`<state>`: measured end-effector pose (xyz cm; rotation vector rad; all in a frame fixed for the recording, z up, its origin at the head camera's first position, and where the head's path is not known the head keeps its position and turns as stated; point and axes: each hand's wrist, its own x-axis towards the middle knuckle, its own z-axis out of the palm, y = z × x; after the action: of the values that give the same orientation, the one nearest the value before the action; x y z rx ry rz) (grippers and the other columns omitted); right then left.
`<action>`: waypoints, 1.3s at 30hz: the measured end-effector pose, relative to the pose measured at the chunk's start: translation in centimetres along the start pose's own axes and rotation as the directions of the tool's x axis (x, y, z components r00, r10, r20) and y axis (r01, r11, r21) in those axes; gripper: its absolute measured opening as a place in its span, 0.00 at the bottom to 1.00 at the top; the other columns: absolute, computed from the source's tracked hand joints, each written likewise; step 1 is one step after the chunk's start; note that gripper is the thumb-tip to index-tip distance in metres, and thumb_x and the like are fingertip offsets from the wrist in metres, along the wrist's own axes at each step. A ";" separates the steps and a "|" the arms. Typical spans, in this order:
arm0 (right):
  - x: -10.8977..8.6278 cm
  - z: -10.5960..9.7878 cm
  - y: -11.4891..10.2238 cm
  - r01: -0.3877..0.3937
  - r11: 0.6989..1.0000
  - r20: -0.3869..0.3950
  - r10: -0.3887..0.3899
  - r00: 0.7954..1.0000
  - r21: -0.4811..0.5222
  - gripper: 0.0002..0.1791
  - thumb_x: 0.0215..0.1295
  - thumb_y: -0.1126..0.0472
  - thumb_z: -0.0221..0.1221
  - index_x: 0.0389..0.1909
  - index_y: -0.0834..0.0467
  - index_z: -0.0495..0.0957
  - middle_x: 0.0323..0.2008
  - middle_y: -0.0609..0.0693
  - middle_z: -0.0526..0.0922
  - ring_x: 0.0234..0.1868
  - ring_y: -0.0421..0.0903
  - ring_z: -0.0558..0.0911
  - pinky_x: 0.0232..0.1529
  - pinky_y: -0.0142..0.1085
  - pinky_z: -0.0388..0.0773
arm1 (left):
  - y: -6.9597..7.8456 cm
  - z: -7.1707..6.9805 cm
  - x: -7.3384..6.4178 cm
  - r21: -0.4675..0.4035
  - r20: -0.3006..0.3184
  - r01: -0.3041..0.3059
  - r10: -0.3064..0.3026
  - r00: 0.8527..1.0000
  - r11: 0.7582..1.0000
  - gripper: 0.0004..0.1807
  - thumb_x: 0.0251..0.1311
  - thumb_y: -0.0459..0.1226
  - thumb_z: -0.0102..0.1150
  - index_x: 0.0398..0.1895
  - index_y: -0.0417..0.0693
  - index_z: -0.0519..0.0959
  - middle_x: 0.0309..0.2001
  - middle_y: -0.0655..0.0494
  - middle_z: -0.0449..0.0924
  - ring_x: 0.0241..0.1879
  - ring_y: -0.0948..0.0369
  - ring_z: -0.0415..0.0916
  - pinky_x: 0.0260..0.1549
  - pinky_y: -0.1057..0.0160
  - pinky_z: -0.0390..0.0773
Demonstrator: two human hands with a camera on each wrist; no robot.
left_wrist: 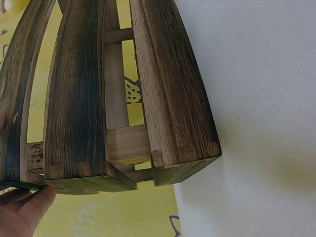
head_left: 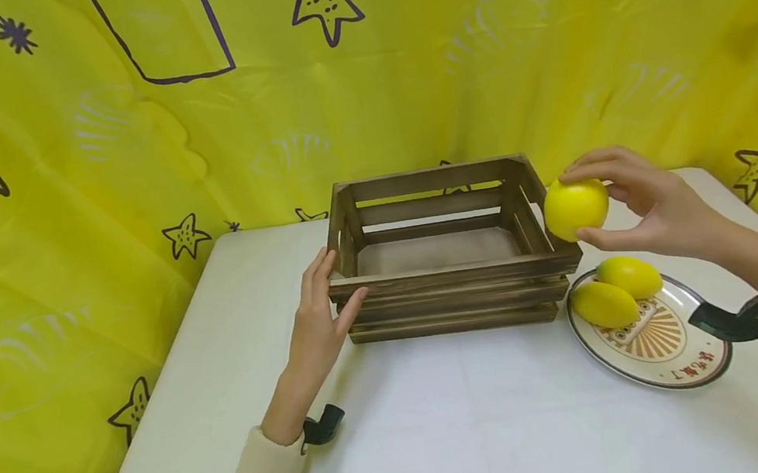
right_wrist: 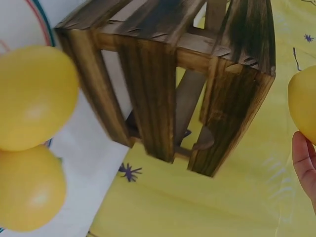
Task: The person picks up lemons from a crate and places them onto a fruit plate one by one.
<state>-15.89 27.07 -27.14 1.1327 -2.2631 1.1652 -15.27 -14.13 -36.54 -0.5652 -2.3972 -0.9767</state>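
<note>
A dark brown slatted wooden crate [head_left: 454,279] stands on the white table with its open top up. My left hand [head_left: 321,313] holds its near left corner, thumb over the front slat and fingers along the left end. In the left wrist view, the crate's slats [left_wrist: 79,98] fill the middle. A smooth, round yellow fruit [head_left: 575,208] is pinched between thumb and fingers of my right hand [head_left: 655,197], raised beside the crate's right rim. Below it, two longer yellow fruits [head_left: 604,304] lie on a round plate [head_left: 703,344].
The plate has a dark rim, an orange printed picture and red characters. A yellow curtain [head_left: 400,109] with starfish drawings hangs behind and to both sides of the white table [head_left: 442,424]. Each wrist carries a black mount [head_left: 323,426].
</note>
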 end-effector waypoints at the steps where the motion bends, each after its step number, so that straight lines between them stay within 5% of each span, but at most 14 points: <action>1: -0.3 -0.2 0.0 -0.007 1.000 -0.004 0.007 1.000 -0.013 0.40 0.33 0.89 0.67 0.55 0.75 0.71 0.59 0.45 0.71 0.61 0.40 0.69 0.56 0.20 0.70 | 0.0 0.0 0.1 0.000 0.001 -0.005 0.005 1.000 1.000 0.36 0.64 0.39 0.63 0.70 0.36 0.59 0.70 0.39 0.58 0.58 0.42 0.73 0.52 0.49 0.79; 16: -5.0 -1.5 -0.6 -0.172 0.968 -0.048 0.166 0.985 -0.183 0.43 0.30 0.90 0.66 0.57 0.71 0.72 0.58 0.41 0.69 0.59 0.36 0.68 0.54 0.15 0.67 | 0.3 0.1 0.3 -0.005 0.000 -0.008 0.008 1.000 1.000 0.35 0.64 0.39 0.63 0.70 0.36 0.60 0.69 0.38 0.59 0.58 0.42 0.73 0.53 0.49 0.78; 25: -7.7 -1.4 0.1 -0.267 0.948 -0.103 0.253 0.962 -0.170 0.43 0.32 0.90 0.65 0.58 0.68 0.73 0.57 0.39 0.69 0.58 0.34 0.69 0.53 0.13 0.65 | 0.3 0.1 0.2 -0.001 -0.005 0.000 0.000 1.000 1.000 0.36 0.64 0.39 0.63 0.70 0.35 0.60 0.69 0.38 0.59 0.60 0.42 0.72 0.51 0.49 0.79; 39: -12.3 -0.3 1.7 -0.459 0.870 -0.141 0.439 0.887 -0.178 0.35 0.45 0.80 0.69 0.58 0.63 0.74 0.55 0.28 0.66 0.51 0.26 0.65 0.46 0.08 0.63 | 0.1 0.0 -0.1 0.006 -0.014 0.004 -0.004 1.000 1.000 0.36 0.64 0.39 0.63 0.70 0.35 0.60 0.69 0.38 0.59 0.64 0.42 0.68 0.55 0.47 0.75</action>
<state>-9.66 33.97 -35.36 0.4659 -2.5771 1.0750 -15.16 -14.04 -36.56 -0.5495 -2.3887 -0.9725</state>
